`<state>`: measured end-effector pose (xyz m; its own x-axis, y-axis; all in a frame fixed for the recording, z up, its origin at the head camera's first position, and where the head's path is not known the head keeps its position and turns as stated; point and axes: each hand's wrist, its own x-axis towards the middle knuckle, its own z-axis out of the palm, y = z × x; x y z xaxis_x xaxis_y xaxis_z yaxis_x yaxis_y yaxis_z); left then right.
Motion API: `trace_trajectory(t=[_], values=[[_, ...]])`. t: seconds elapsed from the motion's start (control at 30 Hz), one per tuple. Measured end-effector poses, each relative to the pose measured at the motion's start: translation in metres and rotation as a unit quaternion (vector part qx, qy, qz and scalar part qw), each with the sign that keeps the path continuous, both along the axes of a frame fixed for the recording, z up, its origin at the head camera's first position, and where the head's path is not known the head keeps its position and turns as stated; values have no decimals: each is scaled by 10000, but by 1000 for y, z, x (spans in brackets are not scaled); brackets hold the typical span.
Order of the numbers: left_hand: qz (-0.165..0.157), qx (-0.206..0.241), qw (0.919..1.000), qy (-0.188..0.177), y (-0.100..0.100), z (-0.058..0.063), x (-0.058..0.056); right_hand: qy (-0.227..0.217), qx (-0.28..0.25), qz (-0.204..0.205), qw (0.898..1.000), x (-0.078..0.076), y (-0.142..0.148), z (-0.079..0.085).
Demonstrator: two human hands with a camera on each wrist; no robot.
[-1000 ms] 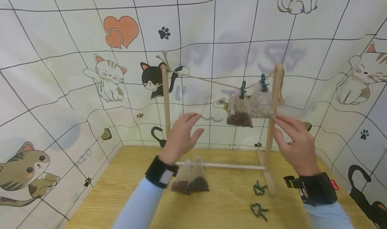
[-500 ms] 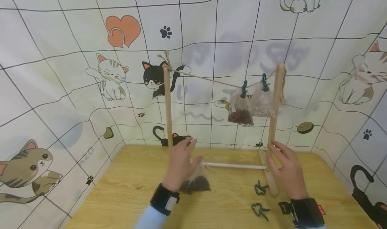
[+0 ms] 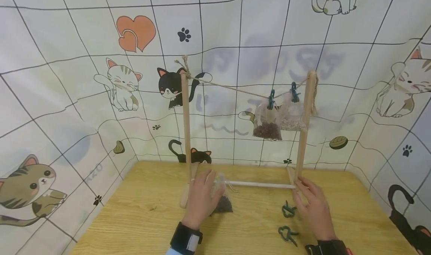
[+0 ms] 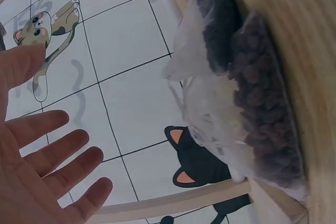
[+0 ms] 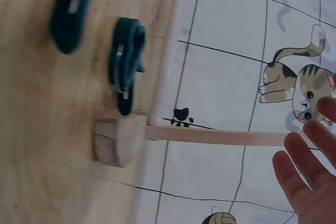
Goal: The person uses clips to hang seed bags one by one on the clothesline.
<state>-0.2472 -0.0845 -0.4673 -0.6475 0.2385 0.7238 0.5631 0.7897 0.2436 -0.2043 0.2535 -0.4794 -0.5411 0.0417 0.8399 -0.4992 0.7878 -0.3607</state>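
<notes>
In your left hand (image 3: 201, 199) the fingers are apart, and two filled bags (image 4: 262, 103) are near them. Your right hand (image 3: 315, 209) has fingers slightly apart; two green clips (image 5: 124, 59) lie to their left.

four bags (image 3: 267, 127), four clips (image 3: 271, 100)

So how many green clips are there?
4: the left clip on the brown-filled bag, the right clip on the pale-filled bag, and on the table a farther clip and a nearer clip.
</notes>
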Motion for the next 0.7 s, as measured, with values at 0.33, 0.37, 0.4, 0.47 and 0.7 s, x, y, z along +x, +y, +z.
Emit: trace_trajectory(t=[0.33,0.37,0.4,0.47,0.7], values=[[148,-209,9989,-381,4,-11,3,-94,69,-26,9999,-2,2,-16],[117,-216,9991,-334,6,-11,3,-134,122,-30,9998,-2,2,-16],[90,-222,9994,-266,8,-11,4,-218,174,-37,9996,-2,2,-16],[-7,-306,9994,-144,14,-12,7,-576,236,-47,9980,-1,4,-17],[-396,-1112,9930,-14,51,-13,26,-2990,382,-253,9532,4,5,-16]])
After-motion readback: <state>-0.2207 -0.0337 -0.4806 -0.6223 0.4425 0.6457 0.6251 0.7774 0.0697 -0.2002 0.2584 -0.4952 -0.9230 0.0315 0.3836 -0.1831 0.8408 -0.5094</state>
